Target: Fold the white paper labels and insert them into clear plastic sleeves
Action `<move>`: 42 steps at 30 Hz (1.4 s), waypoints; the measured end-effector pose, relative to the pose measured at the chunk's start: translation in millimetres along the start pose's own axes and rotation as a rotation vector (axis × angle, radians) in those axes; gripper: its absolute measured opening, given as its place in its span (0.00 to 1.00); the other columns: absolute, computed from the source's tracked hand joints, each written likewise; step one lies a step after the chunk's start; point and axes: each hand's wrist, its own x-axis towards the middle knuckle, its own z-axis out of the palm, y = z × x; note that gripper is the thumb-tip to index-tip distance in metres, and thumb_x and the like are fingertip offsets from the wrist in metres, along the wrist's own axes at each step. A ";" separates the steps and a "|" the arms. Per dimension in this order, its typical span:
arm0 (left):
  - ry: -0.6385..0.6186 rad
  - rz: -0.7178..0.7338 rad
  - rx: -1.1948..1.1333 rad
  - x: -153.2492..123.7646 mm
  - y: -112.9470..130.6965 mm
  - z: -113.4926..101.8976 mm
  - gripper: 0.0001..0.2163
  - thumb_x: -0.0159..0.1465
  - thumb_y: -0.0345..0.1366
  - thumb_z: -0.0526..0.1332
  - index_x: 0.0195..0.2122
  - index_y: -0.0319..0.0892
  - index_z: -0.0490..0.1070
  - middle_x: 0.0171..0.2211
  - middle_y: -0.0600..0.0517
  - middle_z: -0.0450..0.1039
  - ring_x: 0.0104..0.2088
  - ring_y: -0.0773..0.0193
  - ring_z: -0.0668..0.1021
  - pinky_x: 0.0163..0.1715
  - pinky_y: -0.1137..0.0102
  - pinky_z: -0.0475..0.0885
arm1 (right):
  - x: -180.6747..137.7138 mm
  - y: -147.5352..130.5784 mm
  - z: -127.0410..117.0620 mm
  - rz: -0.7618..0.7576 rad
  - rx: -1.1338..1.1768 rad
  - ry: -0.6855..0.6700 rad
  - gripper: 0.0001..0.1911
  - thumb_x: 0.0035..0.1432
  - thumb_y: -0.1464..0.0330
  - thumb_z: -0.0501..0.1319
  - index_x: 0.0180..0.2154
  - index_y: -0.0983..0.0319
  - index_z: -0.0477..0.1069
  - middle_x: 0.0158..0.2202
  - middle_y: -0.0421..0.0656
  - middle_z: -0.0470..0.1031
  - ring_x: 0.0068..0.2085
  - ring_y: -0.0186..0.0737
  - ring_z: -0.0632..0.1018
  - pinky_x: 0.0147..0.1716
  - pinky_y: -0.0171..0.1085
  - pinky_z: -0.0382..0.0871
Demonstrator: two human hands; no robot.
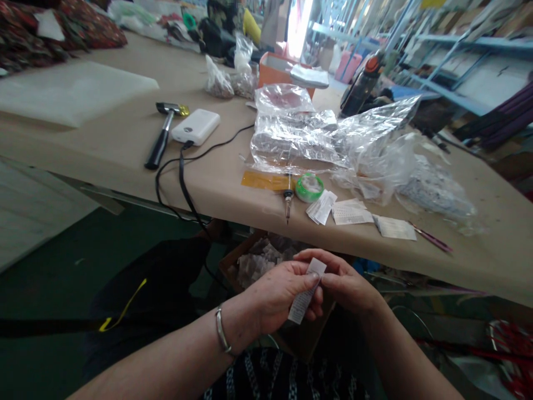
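My left hand (281, 286) grips a narrow white printed label (300, 308), its thumb pressed on the upper part. From the other side, my right hand (352, 283) has its thumb and fingers closed at the label's upper edge. Both hands are over my lap, in front of the table edge. Just beyond them is an open cardboard box (228, 273) of crumpled clear plastic pieces (254, 266). On the table's near edge lie several white printed labels in three groups: a fanned stack (322, 207), a middle stack (352, 212) and a right stack (395, 228).
Pink tweezers (433, 239), a green-rimmed roll (308, 188) and a thin pointed tool (287, 203) lie near the edge. Behind are clear plastic bags (300, 139), a hammer (162, 139), a white power bank (196, 126) with a black cable, and a dark bottle (361, 86).
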 end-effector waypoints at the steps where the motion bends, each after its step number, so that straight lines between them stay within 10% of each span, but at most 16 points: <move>1: -0.022 -0.012 0.008 -0.6 -0.6 0.3 0.10 0.58 0.39 0.60 0.29 0.36 0.67 0.21 0.53 0.67 0.18 0.72 0.70 0.20 0.75 0.65 | 1.7 0.5 -1.0 0.009 0.044 -0.030 0.20 0.49 0.63 0.66 0.45 0.59 0.71 0.45 0.46 0.74 0.40 0.41 0.77 0.39 0.38 0.71; 5: -0.030 -0.025 0.025 -1.8 -3.4 1.0 0.10 0.58 0.39 0.60 0.30 0.36 0.67 0.21 0.53 0.67 0.18 0.72 0.69 0.20 0.75 0.65 | 8.8 3.5 -2.2 -0.028 0.170 -0.080 0.13 0.45 0.62 0.68 0.33 0.61 0.73 0.49 0.46 0.72 0.46 0.45 0.75 0.44 0.41 0.69; 9: 0.020 -0.010 0.018 -1.5 -2.8 -0.1 0.10 0.57 0.40 0.61 0.29 0.36 0.67 0.20 0.54 0.66 0.17 0.72 0.69 0.19 0.75 0.64 | 9.7 4.8 -0.6 -0.037 0.069 -0.035 0.18 0.48 0.65 0.65 0.44 0.58 0.70 0.51 0.46 0.71 0.45 0.44 0.76 0.42 0.41 0.71; 15: 0.147 0.040 -0.003 -0.8 3.3 -0.8 0.08 0.56 0.37 0.62 0.28 0.36 0.67 0.19 0.54 0.66 0.18 0.72 0.69 0.18 0.77 0.62 | 0.9 -0.8 9.0 -0.369 -0.697 0.332 0.18 0.58 0.66 0.58 0.52 0.55 0.66 0.50 0.45 0.70 0.51 0.43 0.71 0.52 0.43 0.64; 21: 0.169 0.061 -0.008 0.5 5.0 -3.9 0.06 0.55 0.34 0.61 0.30 0.36 0.68 0.18 0.54 0.66 0.17 0.72 0.69 0.18 0.77 0.62 | 1.7 -1.1 14.5 -0.485 -1.079 0.355 0.18 0.61 0.66 0.55 0.53 0.58 0.65 0.49 0.47 0.70 0.51 0.44 0.70 0.51 0.42 0.65; 34: 0.197 0.198 0.023 2.4 3.4 -15.5 0.10 0.58 0.39 0.59 0.25 0.38 0.64 0.20 0.56 0.63 0.19 0.73 0.68 0.20 0.76 0.60 | 27.3 4.1 18.4 -0.191 -0.194 0.376 0.11 0.54 0.62 0.62 0.38 0.60 0.68 0.28 0.37 0.72 0.27 0.32 0.73 0.27 0.31 0.67; 42: 0.285 0.350 0.220 2.7 6.5 -20.7 0.11 0.61 0.37 0.54 0.23 0.38 0.63 0.19 0.55 0.63 0.21 0.71 0.66 0.23 0.74 0.59 | 42.9 0.8 26.0 -0.099 -0.075 0.325 0.09 0.54 0.63 0.63 0.29 0.61 0.68 0.17 0.35 0.70 0.17 0.31 0.70 0.18 0.31 0.64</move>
